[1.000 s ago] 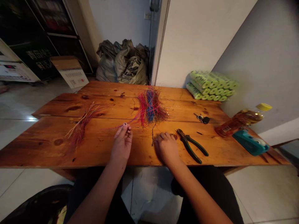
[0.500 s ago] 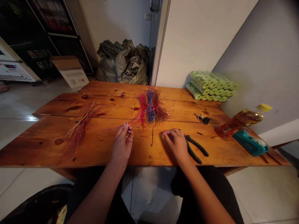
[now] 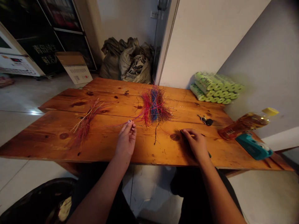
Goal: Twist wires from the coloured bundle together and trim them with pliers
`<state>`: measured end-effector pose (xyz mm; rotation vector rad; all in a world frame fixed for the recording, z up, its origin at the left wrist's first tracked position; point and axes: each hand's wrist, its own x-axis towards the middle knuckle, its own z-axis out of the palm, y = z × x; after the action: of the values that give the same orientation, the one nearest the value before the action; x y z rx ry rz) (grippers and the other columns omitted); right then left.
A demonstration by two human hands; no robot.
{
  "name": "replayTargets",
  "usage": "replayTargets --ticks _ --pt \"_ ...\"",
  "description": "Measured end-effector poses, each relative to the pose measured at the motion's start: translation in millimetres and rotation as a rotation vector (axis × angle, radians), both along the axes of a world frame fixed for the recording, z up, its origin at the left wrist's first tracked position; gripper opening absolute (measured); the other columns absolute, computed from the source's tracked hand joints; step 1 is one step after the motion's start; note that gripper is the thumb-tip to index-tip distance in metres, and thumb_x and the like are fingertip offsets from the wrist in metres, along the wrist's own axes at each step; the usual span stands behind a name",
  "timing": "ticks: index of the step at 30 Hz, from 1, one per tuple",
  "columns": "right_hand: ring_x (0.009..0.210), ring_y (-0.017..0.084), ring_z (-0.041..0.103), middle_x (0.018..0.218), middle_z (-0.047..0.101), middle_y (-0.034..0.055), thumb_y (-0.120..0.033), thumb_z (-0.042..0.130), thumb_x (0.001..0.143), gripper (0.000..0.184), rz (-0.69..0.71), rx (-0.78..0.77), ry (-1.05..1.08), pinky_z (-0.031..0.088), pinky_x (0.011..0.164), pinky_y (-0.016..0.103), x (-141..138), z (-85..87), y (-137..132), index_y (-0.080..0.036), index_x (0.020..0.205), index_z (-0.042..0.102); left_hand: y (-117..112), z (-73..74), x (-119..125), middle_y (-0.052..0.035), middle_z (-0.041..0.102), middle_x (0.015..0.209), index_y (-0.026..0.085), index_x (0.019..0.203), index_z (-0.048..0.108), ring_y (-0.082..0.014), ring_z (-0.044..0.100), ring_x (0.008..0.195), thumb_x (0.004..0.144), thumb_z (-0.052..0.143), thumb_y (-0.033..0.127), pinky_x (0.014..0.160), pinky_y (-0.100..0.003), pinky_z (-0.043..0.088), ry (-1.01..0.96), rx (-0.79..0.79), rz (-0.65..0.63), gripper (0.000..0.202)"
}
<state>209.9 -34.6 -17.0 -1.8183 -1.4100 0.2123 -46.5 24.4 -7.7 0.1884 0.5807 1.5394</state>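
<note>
A tangled bundle of thin red, blue and yellow wires (image 3: pixel 154 107) lies in the middle of the wooden table (image 3: pixel 56 146). My left hand (image 3: pixel 126 140) sits just in front of it, fingertips bunched where a fine red strand (image 3: pixel 121 123) passes; I cannot tell whether they pinch it. A looser bunch of red and yellow wires (image 3: pixel 85 123) lies further left. A dark beaded string (image 3: pixel 156 133) trails from the bundle. My right hand (image 3: pixel 195 143) rests over green-handled pliers (image 3: pixel 209 154), hiding nearly all of them.
Keys (image 3: pixel 205 121) lie beyond my right hand. At the right edge are a lying plastic bottle (image 3: pixel 243 130) and a teal tape dispenser (image 3: pixel 253 147). Lime-green rolls (image 3: pixel 216 88) stand against the wall, with sacks (image 3: pixel 126 60) on the floor behind the table.
My right hand has slid rightward and now covers the pliers. My left hand has barely moved. The whole view has shifted slightly.
</note>
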Motion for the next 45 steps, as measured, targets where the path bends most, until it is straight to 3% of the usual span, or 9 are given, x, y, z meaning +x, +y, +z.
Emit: replayTargets --ticks 5,9,15,21,26,31,34,38,45 --pt "0.086 0.023 0.053 0.089 0.067 0.0069 -0.027 0.045 0.086 0.023 0.128 -0.188 -0.619 0.039 0.072 0.031 -25 -3.4 0 -0.021 0.089 0.066 1 -0.2 2 0.0021 0.062 0.064 0.012 0.070 0.060 -0.0015 0.058 0.057 0.075 0.059 0.005 0.055 -0.008 0.046 -0.004 -0.026 -0.006 0.009" --pt "0.087 0.026 0.053 0.086 0.065 0.0130 -0.021 0.041 0.085 0.024 0.185 -0.344 -0.894 0.038 0.069 0.033 -42 2.7 15 -0.015 0.086 0.065 1 -1.6 3 0.0013 0.063 0.065 0.012 0.069 0.061 -0.0016 0.058 0.057 0.076 0.057 0.004 0.056 -0.009 0.046 -0.015 -0.025 -0.013 0.011" --pt "0.084 0.025 0.058 0.083 0.067 0.0149 -0.013 0.051 0.077 0.017 0.421 -0.506 -0.952 0.041 0.065 0.029 -35 14.5 49 -0.013 0.079 0.067 3 -7.0 6 0.0018 0.062 0.065 0.012 0.068 0.060 -0.0019 0.058 0.058 0.073 0.061 0.005 0.054 -0.008 0.045 0.008 -0.004 -0.024 0.009" --pt "0.073 0.024 0.062 0.076 0.069 0.0145 -0.006 0.057 0.064 0.013 0.465 -0.534 -0.888 0.042 0.065 0.031 -34 14.5 66 -0.014 0.065 0.067 4 -12.7 8 0.0022 0.062 0.066 0.012 0.069 0.060 -0.0012 0.058 0.059 0.072 0.063 0.006 0.055 -0.008 0.043 0.012 -0.016 -0.033 0.007" --pt "0.067 0.022 0.062 0.072 0.068 0.0106 -0.011 0.057 0.062 0.010 0.456 -0.428 -0.719 0.042 0.061 0.029 -31 25.3 59 -0.016 0.067 0.063 6 -14.8 9 0.0019 0.062 0.066 0.012 0.068 0.061 -0.0013 0.058 0.059 0.071 0.063 0.007 0.056 -0.009 0.043 0.019 -0.014 -0.036 0.006" --pt "0.065 0.015 0.060 0.073 0.065 0.0034 -0.023 0.046 0.074 0.010 0.421 -0.292 -0.474 0.044 0.061 0.025 -22 47.0 43 -0.019 0.078 0.054 5 -14.3 11 0.0012 0.063 0.067 0.012 0.068 0.063 -0.0020 0.058 0.060 0.067 0.065 0.007 0.057 -0.010 0.042 0.035 0.012 -0.037 0.005" --pt "0.064 0.014 0.059 0.067 0.061 0.0002 -0.028 0.044 0.075 0.009 0.394 -0.150 0.019 0.046 0.064 0.028 -19 53.2 36 -0.020 0.077 0.048 2 -13.0 13 0.0007 0.063 0.068 0.012 0.069 0.064 -0.0033 0.058 0.062 0.064 0.069 0.010 0.060 -0.012 0.042 0.074 0.026 -0.022 0.007" --pt "0.059 0.013 0.058 0.061 0.058 -0.0034 -0.031 0.062 0.064 0.019 0.339 0.023 0.862 0.049 0.070 0.033 -17 51.2 35 -0.021 0.071 0.048 -1 -13.1 16 0.0002 0.063 0.070 0.012 0.070 0.065 -0.0047 0.058 0.066 0.062 0.071 0.014 0.066 -0.015 0.042 0.157 0.030 -0.004 0.010" --pt "0.073 0.014 0.061 0.072 0.062 -0.0022 -0.033 0.070 0.056 0.024 0.262 0.181 1.028 0.048 0.082 0.036 -6 47.6 54 -0.024 0.069 0.053 -1 -16.7 17 -0.0001 0.063 0.072 0.012 0.072 0.065 -0.0045 0.058 0.067 0.061 0.072 0.014 0.068 -0.015 0.042 0.170 0.017 -0.010 0.013"
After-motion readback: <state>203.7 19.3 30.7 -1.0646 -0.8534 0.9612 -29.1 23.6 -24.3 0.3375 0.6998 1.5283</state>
